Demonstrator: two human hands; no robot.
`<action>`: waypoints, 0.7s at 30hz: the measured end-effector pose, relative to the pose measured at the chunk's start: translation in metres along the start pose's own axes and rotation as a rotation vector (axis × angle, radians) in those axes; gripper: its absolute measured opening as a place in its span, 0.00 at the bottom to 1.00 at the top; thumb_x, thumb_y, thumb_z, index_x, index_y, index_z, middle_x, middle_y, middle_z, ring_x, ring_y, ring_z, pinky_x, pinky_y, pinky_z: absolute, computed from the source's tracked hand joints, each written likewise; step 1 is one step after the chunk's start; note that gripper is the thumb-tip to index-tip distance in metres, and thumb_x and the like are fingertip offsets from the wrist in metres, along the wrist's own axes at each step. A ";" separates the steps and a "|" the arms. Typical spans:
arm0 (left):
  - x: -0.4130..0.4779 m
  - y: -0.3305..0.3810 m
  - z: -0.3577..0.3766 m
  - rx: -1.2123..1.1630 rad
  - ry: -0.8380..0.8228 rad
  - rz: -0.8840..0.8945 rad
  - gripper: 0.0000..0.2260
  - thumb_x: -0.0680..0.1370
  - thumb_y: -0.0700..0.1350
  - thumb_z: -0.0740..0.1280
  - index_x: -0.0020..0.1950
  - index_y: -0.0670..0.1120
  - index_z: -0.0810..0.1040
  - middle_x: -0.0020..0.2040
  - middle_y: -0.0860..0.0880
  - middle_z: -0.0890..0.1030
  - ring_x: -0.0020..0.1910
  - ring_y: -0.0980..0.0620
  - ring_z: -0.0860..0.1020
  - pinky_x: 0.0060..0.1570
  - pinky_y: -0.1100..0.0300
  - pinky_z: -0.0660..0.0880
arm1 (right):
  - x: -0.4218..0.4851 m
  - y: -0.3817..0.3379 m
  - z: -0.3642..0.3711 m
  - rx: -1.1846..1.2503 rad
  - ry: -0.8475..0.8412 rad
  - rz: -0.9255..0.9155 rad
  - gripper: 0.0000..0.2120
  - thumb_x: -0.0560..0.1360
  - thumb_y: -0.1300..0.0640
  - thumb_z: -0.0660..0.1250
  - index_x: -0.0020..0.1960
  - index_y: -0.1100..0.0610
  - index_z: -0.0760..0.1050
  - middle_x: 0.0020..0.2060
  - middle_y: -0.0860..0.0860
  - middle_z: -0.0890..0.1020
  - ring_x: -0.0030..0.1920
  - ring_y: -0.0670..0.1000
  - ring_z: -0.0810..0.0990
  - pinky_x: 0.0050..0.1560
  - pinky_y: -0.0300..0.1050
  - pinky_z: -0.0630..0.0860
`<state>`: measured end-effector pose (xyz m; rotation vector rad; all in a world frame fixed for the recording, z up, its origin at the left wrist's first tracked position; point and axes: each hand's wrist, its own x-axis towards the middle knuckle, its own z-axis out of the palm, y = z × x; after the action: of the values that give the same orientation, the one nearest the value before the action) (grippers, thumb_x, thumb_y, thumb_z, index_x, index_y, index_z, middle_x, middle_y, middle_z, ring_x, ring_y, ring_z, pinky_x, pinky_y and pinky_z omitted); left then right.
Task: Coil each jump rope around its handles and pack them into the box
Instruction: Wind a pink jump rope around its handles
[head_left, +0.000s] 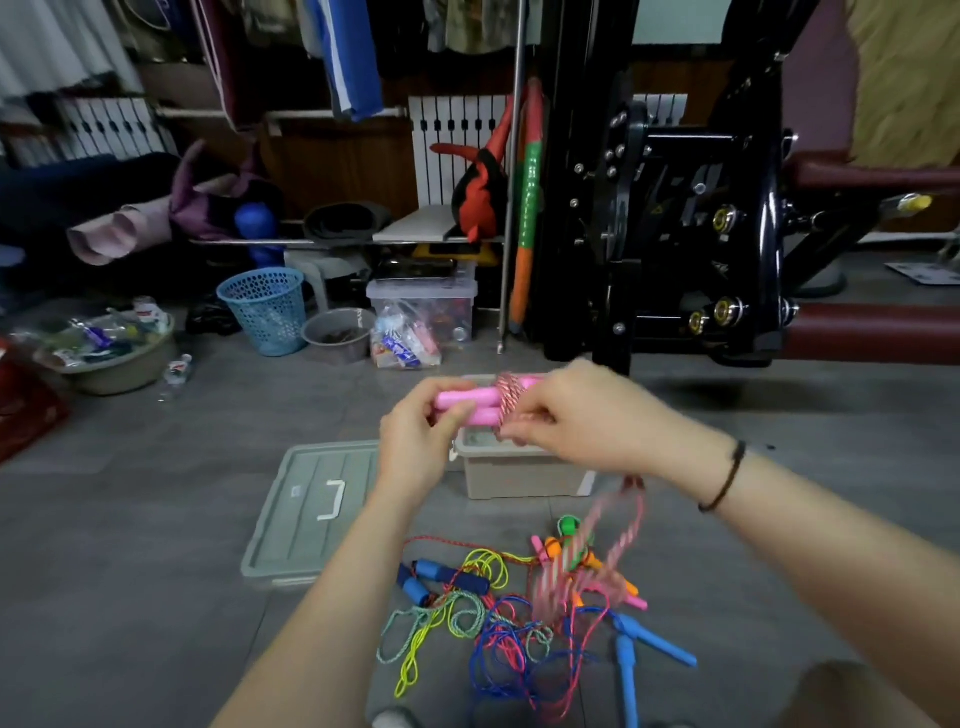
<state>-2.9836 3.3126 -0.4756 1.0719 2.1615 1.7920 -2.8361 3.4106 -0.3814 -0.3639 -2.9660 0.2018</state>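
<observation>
My left hand grips two pink handles held side by side above the grey box. Pink-and-white rope is coiled around the handles' middle. My right hand pinches that rope beside the coil; the loose length hangs blurred below my right wrist toward the floor. A tangle of other jump ropes lies on the floor in front of me, with dark blue handles, light blue handles and orange, green and pink handles.
The box's grey lid lies on the floor left of the box. Further back stand a blue mesh basket, a grey bowl, a clear storage tub and a black exercise machine.
</observation>
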 end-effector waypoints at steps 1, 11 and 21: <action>-0.003 0.004 0.003 0.014 -0.062 0.006 0.13 0.74 0.39 0.70 0.43 0.60 0.77 0.30 0.62 0.79 0.28 0.65 0.73 0.34 0.65 0.70 | 0.009 0.003 -0.019 -0.112 0.010 -0.029 0.16 0.74 0.39 0.64 0.47 0.49 0.82 0.35 0.49 0.81 0.39 0.50 0.79 0.40 0.45 0.76; -0.013 0.023 0.000 -0.578 -0.394 -0.021 0.06 0.71 0.41 0.73 0.45 0.51 0.82 0.35 0.49 0.81 0.29 0.55 0.74 0.27 0.65 0.70 | 0.077 0.073 -0.051 0.337 -0.268 -0.014 0.05 0.70 0.49 0.73 0.38 0.50 0.82 0.33 0.42 0.82 0.36 0.38 0.76 0.44 0.35 0.72; 0.004 0.015 -0.015 -0.886 0.267 -0.222 0.05 0.77 0.39 0.66 0.51 0.47 0.77 0.38 0.49 0.81 0.26 0.59 0.72 0.26 0.69 0.70 | -0.007 0.052 0.093 1.044 -0.064 0.331 0.14 0.81 0.50 0.57 0.42 0.53 0.77 0.28 0.47 0.66 0.26 0.43 0.65 0.27 0.35 0.65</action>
<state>-2.9876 3.3033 -0.4565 0.3782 1.2155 2.4623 -2.8327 3.4482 -0.4814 -0.6586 -2.3683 1.6805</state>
